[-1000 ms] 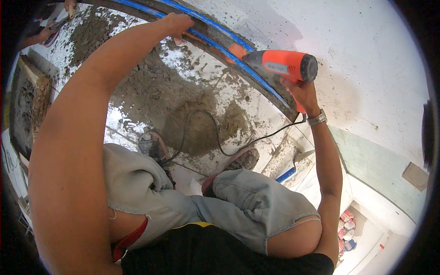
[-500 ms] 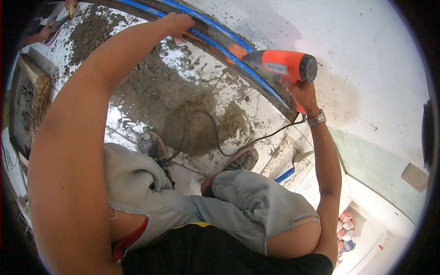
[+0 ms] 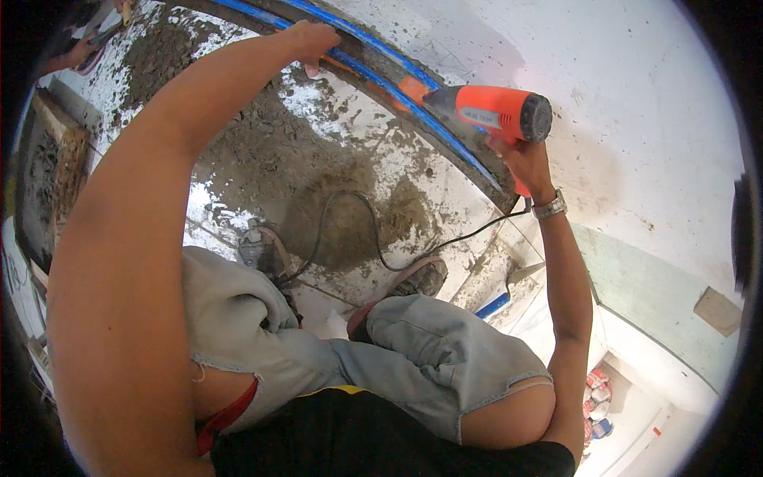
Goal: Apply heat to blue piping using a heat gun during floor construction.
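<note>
My right hand (image 3: 517,163) grips an orange heat gun (image 3: 493,103) with a black back end and a black cord (image 3: 369,226) trailing over the floor. Its dark nozzle points left at the upper run of blue piping (image 3: 445,127) in a channel along the wall's foot, beside an orange patch (image 3: 409,91) of something unclear. My left hand (image 3: 314,44) is closed at the piping farther up and left, apparently round the lower pipe, its grip partly hidden by the hand itself.
Wet grey mortar (image 3: 262,151) covers white tiles (image 3: 469,191). A blue-handled trowel (image 3: 497,302) lies near my right arm, timber (image 3: 67,175) at the left. Another person's hand (image 3: 79,56) shows upper left. A speckled white wall (image 3: 636,95) fills the right; sacks (image 3: 596,397) lie lower right.
My left hand has shifted very slightly right along the piping, and the other person's hands at upper left have moved a little. The heat gun stays in place.
</note>
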`<state>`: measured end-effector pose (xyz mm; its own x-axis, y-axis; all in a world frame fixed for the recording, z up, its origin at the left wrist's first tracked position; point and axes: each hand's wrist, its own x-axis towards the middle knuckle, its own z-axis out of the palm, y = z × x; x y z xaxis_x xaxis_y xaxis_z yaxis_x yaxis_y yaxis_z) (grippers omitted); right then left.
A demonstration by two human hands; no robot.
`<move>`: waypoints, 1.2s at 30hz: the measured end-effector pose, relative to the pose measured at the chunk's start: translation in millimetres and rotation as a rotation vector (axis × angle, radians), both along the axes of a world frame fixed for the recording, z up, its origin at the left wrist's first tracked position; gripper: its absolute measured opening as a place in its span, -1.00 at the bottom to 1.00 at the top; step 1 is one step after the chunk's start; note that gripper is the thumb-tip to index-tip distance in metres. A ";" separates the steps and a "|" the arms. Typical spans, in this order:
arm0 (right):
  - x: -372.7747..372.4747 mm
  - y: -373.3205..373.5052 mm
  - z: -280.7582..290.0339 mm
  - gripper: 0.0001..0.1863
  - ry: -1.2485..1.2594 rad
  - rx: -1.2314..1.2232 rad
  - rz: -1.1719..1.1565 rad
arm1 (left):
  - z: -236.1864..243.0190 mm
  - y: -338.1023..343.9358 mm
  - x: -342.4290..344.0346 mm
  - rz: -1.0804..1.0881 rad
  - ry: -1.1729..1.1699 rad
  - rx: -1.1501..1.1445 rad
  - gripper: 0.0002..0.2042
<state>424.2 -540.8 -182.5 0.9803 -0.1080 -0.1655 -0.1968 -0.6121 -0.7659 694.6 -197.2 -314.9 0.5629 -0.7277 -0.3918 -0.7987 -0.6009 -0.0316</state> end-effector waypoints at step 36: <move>70.4 46.0 19.2 -0.70 -0.091 -0.604 0.341 | -2.6 3.6 0.5 -0.010 -0.010 -0.011 -0.31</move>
